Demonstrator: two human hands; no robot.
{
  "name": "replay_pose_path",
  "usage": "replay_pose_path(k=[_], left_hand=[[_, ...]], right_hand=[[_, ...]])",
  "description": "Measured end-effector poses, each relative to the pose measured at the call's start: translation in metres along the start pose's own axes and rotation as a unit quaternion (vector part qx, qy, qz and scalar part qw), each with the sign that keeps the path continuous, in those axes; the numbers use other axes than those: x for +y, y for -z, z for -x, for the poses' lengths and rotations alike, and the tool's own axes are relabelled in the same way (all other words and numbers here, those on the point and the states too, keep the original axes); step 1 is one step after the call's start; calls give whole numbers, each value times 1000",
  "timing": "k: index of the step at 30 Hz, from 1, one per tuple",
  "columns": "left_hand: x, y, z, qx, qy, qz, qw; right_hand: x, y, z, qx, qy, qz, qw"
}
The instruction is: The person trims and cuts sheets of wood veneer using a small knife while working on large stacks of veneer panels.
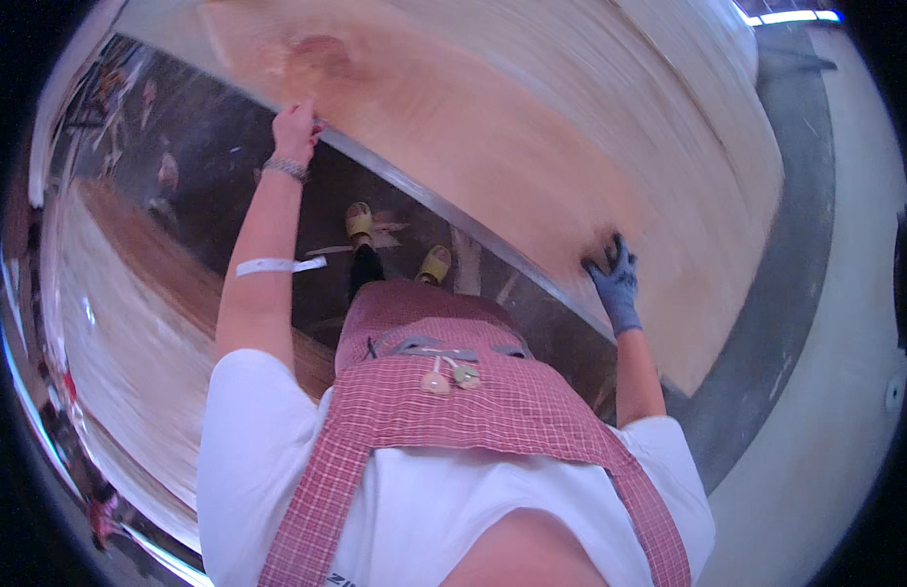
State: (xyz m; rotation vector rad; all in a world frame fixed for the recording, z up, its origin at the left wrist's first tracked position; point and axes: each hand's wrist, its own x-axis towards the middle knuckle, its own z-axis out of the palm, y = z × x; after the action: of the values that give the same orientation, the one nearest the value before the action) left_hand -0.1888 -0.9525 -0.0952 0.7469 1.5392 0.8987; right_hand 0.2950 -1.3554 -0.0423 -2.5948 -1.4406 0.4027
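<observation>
A broad, pale reddish-brown wood sheet (497, 161), likely veneer, lies before me, blurred by motion. My bare left hand (295, 132) is at its near edge on the left, fingers curled and pinching that edge. A bracelet (284, 169) circles the left wrist, and a white strip (277, 265) lies across the forearm. My right hand (614, 282), in a grey-blue work glove, rests on the sheet near its right end with the fingers apart. A grey straight edge (438, 202) runs below the sheet between my hands.
Another stack of wood sheets (130, 323) stands on the left. Scraps (167, 172) litter the dark floor (211, 132) around my yellow sandals (435, 264). To the right are a dark grey floor band (783, 308) and paler floor (849, 367). A distant person (101, 517) shows at the lower left.
</observation>
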Motion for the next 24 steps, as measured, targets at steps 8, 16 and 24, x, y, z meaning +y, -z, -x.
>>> replay_pose_path(k=[8,16,24], left_hand=[[11,22,-44,136,-107,-129,976],[7,20,-47,159,-61,-159,973],[1,19,-43,159,-79,-165,970]], right_hand=[[3,1,5,-20,-28,-57,998],[11,-7,2,-5,-35,-77,996],[-4,4,3,-32,-71,-55,995]])
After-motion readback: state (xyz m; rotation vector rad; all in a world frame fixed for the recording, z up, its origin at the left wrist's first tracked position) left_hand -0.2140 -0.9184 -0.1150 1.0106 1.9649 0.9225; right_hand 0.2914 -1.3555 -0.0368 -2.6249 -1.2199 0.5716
